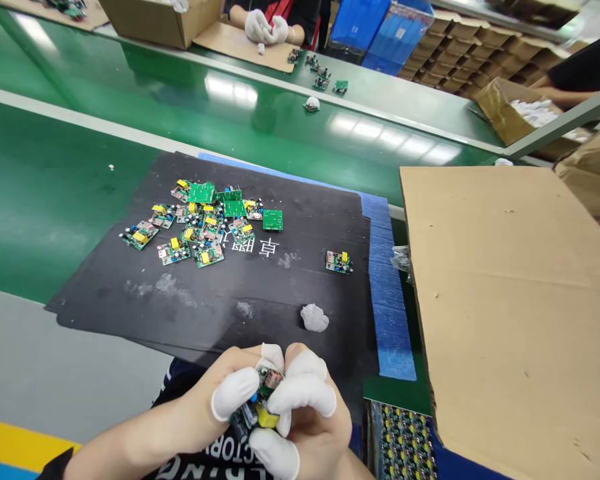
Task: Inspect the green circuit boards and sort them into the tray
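Close to my body, both hands hold one small circuit board [266, 416] with a yellow part, black cylinders and a blue part. My left hand [230, 393], with white finger cots on thumb and finger, pinches its left side. My right hand [310, 407], also in white finger cots, is closed around its right side, and its fingers cover part of the board. A lump of pale grey putty-like material [314, 318] rests on the black mat [280, 293] just beyond my hands. One circuit board [339, 261] lies alone farther right. To the left is a cluster of several circuit boards [210, 227].
A large cardboard sheet [510, 300] stands at the right, above a tray of boards [407, 443]. Blue tape [387, 293] edges the mat. Across the green conveyor [280, 120], a person's gloved hands [267, 28] work beside a cardboard box [155, 23]. Another person's arm reaches a box [525, 110].
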Action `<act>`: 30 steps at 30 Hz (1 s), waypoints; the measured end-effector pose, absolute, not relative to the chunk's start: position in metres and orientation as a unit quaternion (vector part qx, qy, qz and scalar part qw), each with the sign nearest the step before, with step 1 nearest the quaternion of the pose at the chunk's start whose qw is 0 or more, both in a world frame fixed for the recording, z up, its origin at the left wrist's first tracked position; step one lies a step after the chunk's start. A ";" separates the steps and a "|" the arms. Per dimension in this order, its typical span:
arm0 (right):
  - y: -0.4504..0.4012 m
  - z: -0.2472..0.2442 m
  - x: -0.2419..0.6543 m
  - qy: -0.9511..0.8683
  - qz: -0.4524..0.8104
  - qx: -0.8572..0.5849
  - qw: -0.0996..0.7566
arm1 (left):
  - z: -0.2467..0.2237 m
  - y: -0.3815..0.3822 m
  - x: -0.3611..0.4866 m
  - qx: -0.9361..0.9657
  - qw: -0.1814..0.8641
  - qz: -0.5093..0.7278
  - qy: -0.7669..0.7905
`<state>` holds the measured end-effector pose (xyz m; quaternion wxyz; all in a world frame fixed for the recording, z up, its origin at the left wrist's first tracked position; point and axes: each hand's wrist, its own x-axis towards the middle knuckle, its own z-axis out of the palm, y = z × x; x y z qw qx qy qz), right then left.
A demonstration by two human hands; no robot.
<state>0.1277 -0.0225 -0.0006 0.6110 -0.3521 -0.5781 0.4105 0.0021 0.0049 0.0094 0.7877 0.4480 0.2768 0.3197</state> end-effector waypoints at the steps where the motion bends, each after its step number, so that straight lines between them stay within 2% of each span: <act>1: -0.022 0.000 0.126 -0.569 0.415 -0.349 0.618 | 0.010 0.005 0.002 0.452 0.786 0.318 0.278; 5: -0.017 0.002 0.131 -0.609 0.371 -0.353 0.606 | 0.011 0.006 0.001 0.465 0.767 0.329 0.295; 9: -0.014 0.007 0.143 -0.704 0.267 -0.371 0.544 | 0.009 0.004 -0.001 0.494 0.727 0.366 0.304; 13: -0.013 0.008 0.148 -0.736 0.229 -0.397 0.498 | 0.010 0.004 -0.003 0.528 0.707 0.369 0.291; 20: -0.015 0.009 0.144 -0.728 0.235 -0.379 0.520 | 0.013 0.006 0.001 0.458 0.786 0.299 0.288; 27: -0.016 0.007 0.137 -0.705 0.218 -0.377 0.560 | 0.013 0.006 0.002 0.430 0.809 0.285 0.282; 30: -0.017 0.005 0.136 -0.693 0.255 -0.382 0.556 | 0.013 0.005 0.004 0.393 0.835 0.272 0.273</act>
